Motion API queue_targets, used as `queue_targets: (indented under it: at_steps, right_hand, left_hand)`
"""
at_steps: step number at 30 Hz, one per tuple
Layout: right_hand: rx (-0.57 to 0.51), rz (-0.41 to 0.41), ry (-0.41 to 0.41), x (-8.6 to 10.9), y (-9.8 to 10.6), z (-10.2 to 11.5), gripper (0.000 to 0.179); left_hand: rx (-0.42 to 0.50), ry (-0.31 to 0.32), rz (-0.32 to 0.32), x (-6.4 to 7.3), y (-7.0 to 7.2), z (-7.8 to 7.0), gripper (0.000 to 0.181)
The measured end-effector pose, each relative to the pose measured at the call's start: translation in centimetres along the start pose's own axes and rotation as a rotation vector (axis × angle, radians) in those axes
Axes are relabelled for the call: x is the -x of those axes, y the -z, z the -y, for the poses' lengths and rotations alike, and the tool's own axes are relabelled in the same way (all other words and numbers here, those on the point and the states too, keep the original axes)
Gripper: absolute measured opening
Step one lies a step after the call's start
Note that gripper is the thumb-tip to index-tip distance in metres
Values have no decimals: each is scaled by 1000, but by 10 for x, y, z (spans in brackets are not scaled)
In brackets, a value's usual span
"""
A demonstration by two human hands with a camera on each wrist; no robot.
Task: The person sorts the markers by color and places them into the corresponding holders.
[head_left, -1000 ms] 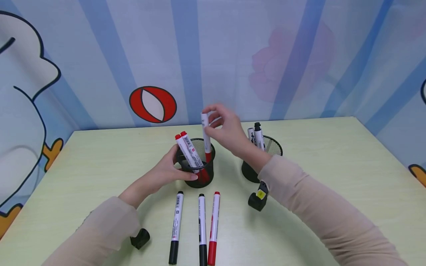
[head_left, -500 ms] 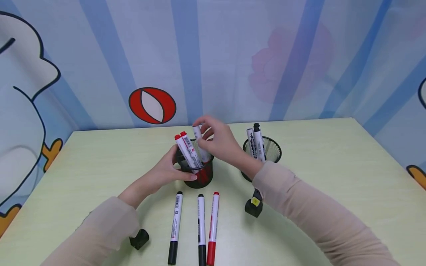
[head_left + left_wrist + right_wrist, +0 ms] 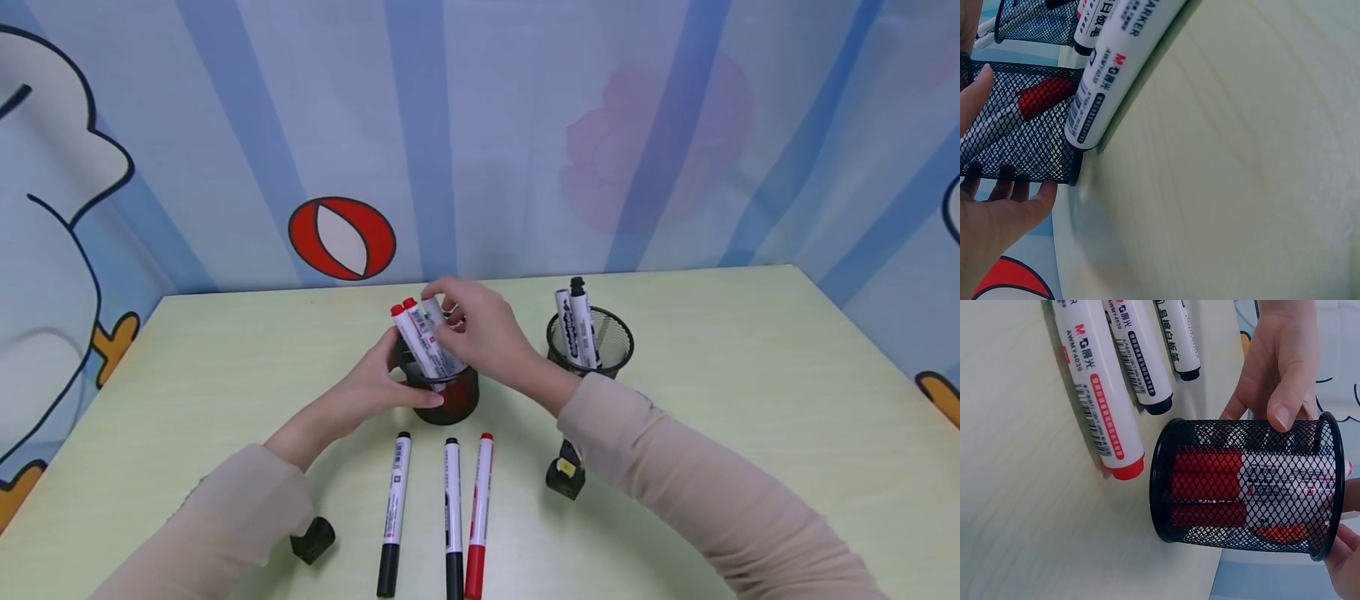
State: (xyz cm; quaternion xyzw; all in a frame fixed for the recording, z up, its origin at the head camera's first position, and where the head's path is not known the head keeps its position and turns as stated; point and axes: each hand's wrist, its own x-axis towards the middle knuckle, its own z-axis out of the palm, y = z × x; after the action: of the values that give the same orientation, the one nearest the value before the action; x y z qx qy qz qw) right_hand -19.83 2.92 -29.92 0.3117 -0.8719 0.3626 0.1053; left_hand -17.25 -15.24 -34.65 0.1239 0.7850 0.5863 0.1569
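In the head view my left hand (image 3: 363, 392) grips a black mesh pen cup (image 3: 461, 404) from its left side, thumb across the front. Two red-capped whiteboard markers (image 3: 422, 342) lean in that cup. Over its rim, my right hand (image 3: 487, 333) pinches the upper end of another white marker (image 3: 432, 311), whose lower part is down inside the cup. Through the mesh (image 3: 1210, 434) in the right wrist view, red marker ends show side by side. The left wrist view has the left hand's fingers (image 3: 1016, 209) against the cup wall (image 3: 1035, 147).
A second mesh cup (image 3: 615, 337) with black markers (image 3: 583, 329) stands to the right, behind the right forearm. Two black markers (image 3: 394, 517) (image 3: 453, 517) and a red marker (image 3: 480, 517) lie on the table (image 3: 187, 358) in front. A printed backdrop (image 3: 495, 150) rises behind the table.
My right hand has moved down and to the left, lowering its marker deeper into the cup beside the two others. My left hand has stayed on the cup.
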Motion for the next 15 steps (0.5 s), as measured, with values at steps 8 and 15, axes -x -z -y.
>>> queue_targets:
  at_steps: [8, 15]
  right_hand:
    - [-76, -14, -41, 3, 6, -3, 36]
    - [-134, -55, 27, 15, 13, -2, 33]
  left_hand:
    - [4, -9, -1, 0, 0, 1, 90]
    - [-5, -3, -8, 0, 0, 1, 91]
